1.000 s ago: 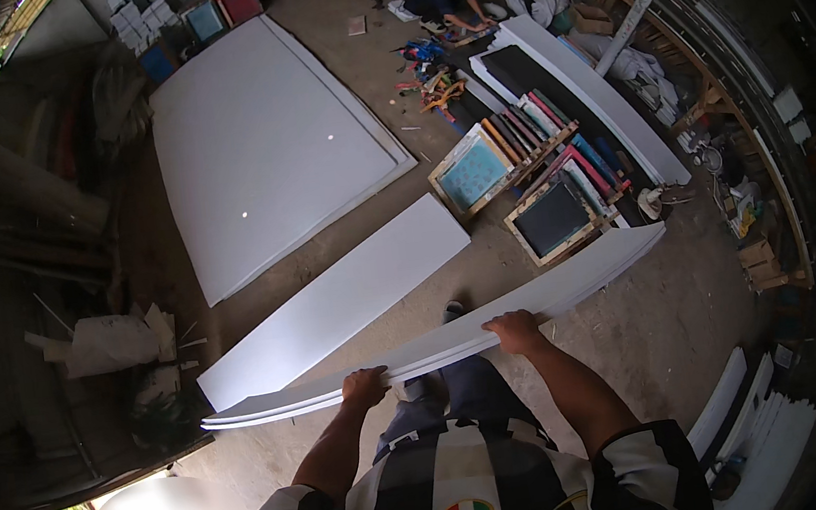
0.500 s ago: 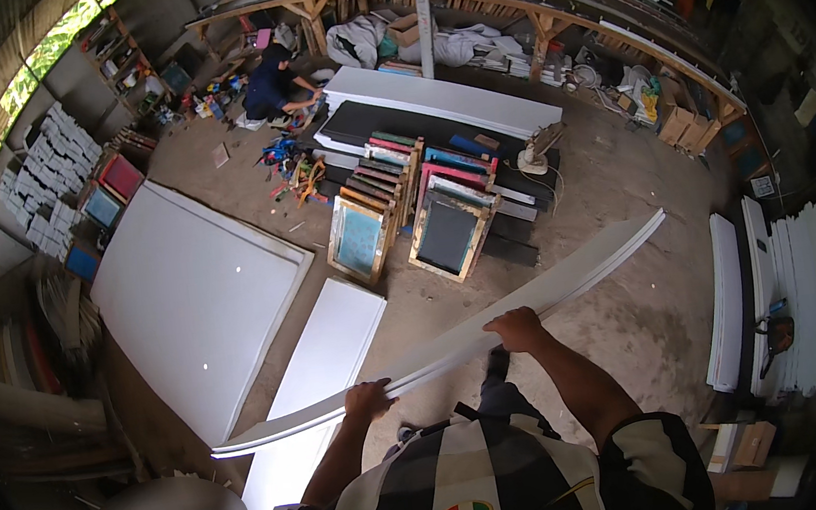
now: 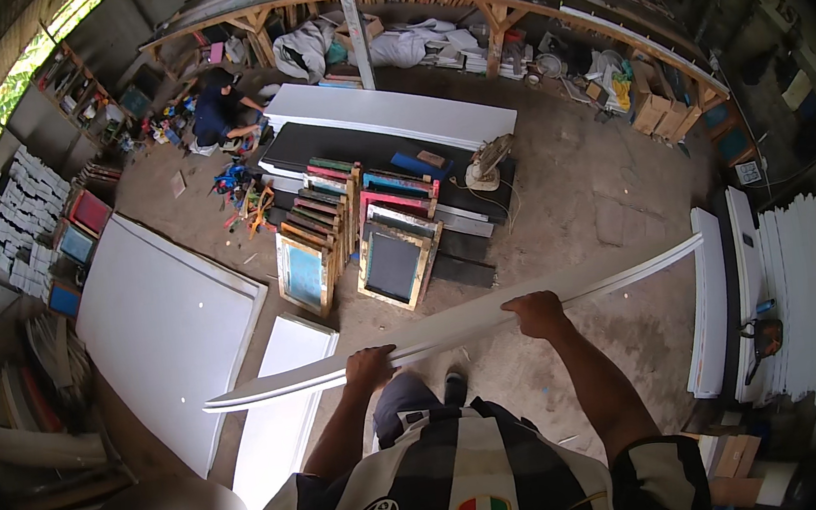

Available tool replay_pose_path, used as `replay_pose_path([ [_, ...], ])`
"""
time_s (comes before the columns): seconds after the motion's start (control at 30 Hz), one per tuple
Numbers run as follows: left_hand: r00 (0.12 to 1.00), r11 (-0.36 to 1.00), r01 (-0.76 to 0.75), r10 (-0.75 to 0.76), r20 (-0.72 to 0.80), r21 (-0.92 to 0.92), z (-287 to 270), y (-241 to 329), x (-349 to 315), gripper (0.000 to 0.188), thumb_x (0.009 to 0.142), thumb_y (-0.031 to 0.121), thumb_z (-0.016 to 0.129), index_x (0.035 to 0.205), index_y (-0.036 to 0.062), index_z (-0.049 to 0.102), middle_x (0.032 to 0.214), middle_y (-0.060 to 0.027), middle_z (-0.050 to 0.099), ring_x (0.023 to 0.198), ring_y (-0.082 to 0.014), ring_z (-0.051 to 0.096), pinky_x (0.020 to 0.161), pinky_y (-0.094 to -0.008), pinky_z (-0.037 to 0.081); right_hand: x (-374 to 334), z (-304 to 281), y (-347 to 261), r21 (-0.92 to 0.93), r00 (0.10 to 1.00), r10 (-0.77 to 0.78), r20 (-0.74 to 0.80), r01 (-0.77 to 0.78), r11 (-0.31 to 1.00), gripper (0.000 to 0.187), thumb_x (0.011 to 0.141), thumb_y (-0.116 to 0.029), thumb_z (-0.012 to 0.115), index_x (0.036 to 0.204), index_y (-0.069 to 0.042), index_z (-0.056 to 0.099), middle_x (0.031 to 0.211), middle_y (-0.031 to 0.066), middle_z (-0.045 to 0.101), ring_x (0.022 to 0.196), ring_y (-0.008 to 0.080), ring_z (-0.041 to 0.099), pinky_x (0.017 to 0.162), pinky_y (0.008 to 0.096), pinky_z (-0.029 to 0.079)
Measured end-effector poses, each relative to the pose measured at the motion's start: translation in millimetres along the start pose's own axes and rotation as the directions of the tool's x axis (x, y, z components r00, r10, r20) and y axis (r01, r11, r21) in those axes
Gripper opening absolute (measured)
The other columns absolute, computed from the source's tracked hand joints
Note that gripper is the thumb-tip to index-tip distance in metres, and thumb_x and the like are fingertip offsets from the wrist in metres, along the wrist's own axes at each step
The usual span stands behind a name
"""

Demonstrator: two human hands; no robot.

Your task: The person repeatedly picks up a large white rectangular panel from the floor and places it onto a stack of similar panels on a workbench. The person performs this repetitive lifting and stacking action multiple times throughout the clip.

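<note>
Across the front of my body I carry a long white board [image 3: 446,327], which looks like two thin sheets lying together along its edge. My left hand [image 3: 371,369] is closed over its near edge, left of the middle. Farther right, my right hand [image 3: 537,314] grips the same edge, its thumb side up. The fingers under the board are hidden. The board's left end hangs over a white panel [image 3: 280,411] on the floor. Its right end reaches in front of the upright white boards [image 3: 704,312] at the right.
Wooden-framed screens [image 3: 394,262] stand in rows ahead, beside a low stack of white boards [image 3: 392,114] and a fan [image 3: 488,165]. A large white sheet [image 3: 169,322] lies at left. A person [image 3: 215,111] crouches at the far left. A post [image 3: 354,24] rises behind the stack.
I have moved and turned to the right with the board, so the screens and stack shift left in view. The board's right end is now closer to the upright boards. Both hands keep their grip.
</note>
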State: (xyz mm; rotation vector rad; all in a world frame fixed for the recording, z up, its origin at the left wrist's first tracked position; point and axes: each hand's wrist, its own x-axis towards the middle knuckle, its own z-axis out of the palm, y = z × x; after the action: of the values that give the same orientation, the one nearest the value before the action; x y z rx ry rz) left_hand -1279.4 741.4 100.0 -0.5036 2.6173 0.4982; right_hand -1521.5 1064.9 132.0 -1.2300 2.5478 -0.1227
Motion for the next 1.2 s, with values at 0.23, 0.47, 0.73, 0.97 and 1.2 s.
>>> replay_pose_path([
  [0.23,0.995,1.000,0.008,-0.008,-0.101,0.002,-69.0,26.4,92.5,0.052,0.084,0.046,0.079,0.131,0.0272,0.068,0.114,-0.0129,0.074,0.105,-0.0347,0.071,0.090,-0.0487,0.056,98.6,-65.5,61.7,0.006,0.992,-0.067,-0.105,0.068,0.998,0.044,0.078,-0.004,0.064,0.118,-0.019,0.076,0.112,0.0071,0.076,0.102,0.0281,0.072,0.088,0.0437,0.056],
  [0.47,0.997,0.999,-0.020,0.023,-0.075,0.038,-146.1,40.3,219.5,0.054,0.087,0.050,0.073,0.136,0.0288,0.065,0.117,-0.0123,0.074,0.107,-0.0323,0.071,0.091,-0.0453,0.057,213.0,-120.4,135.0,-0.053,0.975,-0.127,-0.184,0.119,0.991,0.038,0.082,-0.011,0.063,0.116,-0.023,0.075,0.103,0.0065,0.077,0.095,0.0291,0.073,0.084,0.0458,0.056],
  [0.73,0.979,0.973,-0.140,0.164,-0.122,0.185,-268.0,71.0,362.7,0.047,0.090,0.031,0.066,0.137,0.0240,0.064,0.110,-0.0112,0.076,0.103,-0.0300,0.073,0.085,-0.0452,0.059,329.5,-218.8,210.7,-0.062,0.953,-0.124,-0.276,0.112,0.992,0.041,0.079,-0.005,0.062,0.115,-0.020,0.077,0.102,0.0112,0.076,0.095,0.0306,0.073,0.084,0.0462,0.057],
  [0.97,0.956,0.958,-0.107,0.173,-0.237,0.266,-355.2,73.5,512.6,0.053,0.084,0.030,0.068,0.137,0.0265,0.064,0.109,-0.0113,0.076,0.101,-0.0300,0.074,0.084,-0.0446,0.059,449.3,-268.4,271.7,-0.106,0.922,-0.151,-0.355,0.121,0.987,0.040,0.080,-0.004,0.064,0.117,-0.017,0.073,0.102,0.0055,0.074,0.092,0.0295,0.072,0.080,0.0450,0.057],
  [1.2,0.904,0.887,-0.134,0.292,-0.312,0.441,-417.1,57.8,687.0,0.057,0.083,0.019,0.066,0.139,0.0260,0.061,0.129,-0.0035,0.070,0.109,-0.0268,0.072,0.090,-0.0435,0.057,601.5,-242.1,354.3,-0.158,0.918,-0.094,-0.385,0.035,0.987,0.057,0.076,-0.002,0.069,0.130,-0.021,0.065,0.121,0.0026,0.069,0.106,0.0262,0.066,0.085,0.0450,0.054],
])
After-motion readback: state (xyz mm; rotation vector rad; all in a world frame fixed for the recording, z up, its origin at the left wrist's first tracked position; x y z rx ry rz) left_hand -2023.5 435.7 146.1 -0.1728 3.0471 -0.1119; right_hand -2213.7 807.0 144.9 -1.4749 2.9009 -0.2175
